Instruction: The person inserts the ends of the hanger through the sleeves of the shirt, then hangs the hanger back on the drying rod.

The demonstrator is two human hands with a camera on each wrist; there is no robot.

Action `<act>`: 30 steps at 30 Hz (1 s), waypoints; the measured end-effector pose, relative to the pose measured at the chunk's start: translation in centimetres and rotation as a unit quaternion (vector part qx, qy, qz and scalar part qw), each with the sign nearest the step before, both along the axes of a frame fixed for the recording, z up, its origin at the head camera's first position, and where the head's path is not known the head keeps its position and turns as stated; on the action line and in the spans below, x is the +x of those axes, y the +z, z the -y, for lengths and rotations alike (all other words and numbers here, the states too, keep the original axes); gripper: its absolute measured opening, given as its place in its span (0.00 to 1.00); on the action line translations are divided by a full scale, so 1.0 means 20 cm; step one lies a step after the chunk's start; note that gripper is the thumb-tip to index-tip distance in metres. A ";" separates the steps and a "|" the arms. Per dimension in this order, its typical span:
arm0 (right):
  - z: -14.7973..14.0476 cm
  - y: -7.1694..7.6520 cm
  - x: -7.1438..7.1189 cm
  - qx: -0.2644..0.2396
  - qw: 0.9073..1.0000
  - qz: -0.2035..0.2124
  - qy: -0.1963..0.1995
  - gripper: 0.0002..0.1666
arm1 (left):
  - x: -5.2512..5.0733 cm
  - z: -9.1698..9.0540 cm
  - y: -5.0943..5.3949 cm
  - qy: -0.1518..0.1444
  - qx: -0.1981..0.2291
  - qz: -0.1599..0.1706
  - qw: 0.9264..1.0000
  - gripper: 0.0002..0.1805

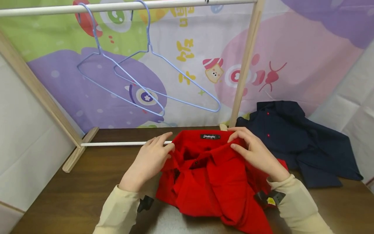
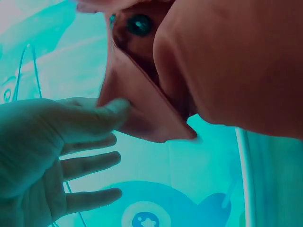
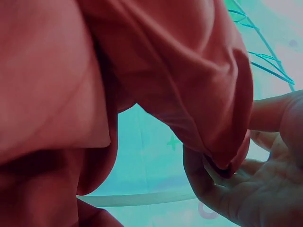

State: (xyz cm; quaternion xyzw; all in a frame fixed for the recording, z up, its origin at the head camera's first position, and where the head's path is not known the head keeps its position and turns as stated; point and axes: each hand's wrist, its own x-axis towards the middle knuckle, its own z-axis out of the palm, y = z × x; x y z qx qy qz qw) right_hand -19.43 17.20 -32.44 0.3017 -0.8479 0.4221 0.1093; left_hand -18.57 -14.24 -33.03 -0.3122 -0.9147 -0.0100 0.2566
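A red shirt (image 1: 230,178) is held up bunched over the brown table, collar toward the rack, a black label (image 1: 210,136) inside its neck. At the collar's left side, my left hand (image 1: 152,157) pinches the cloth. The left wrist view shows its thumb (image 2: 111,113) on a collar point (image 2: 142,113), the other fingers spread. My right hand (image 1: 254,149) grips the collar's right side. In the right wrist view its thumb and fingers (image 3: 194,177) lie around a fold of red cloth (image 3: 213,118). Much of the shirt's lower part hangs in folds.
Two blue wire hangers, a left one (image 1: 96,35) and a right one (image 1: 149,44), hang from the white rail (image 1: 190,4) of a wooden rack. Its right post (image 1: 245,68) stands behind the shirt. A navy shirt (image 1: 292,136) lies at right on the table (image 1: 102,185).
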 end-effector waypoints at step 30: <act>0.07 0.06 0.07 -0.039 0.990 -0.112 0.081 0.16 | -0.02 -0.13 -0.05 -0.093 0.317 0.175 0.927 0.32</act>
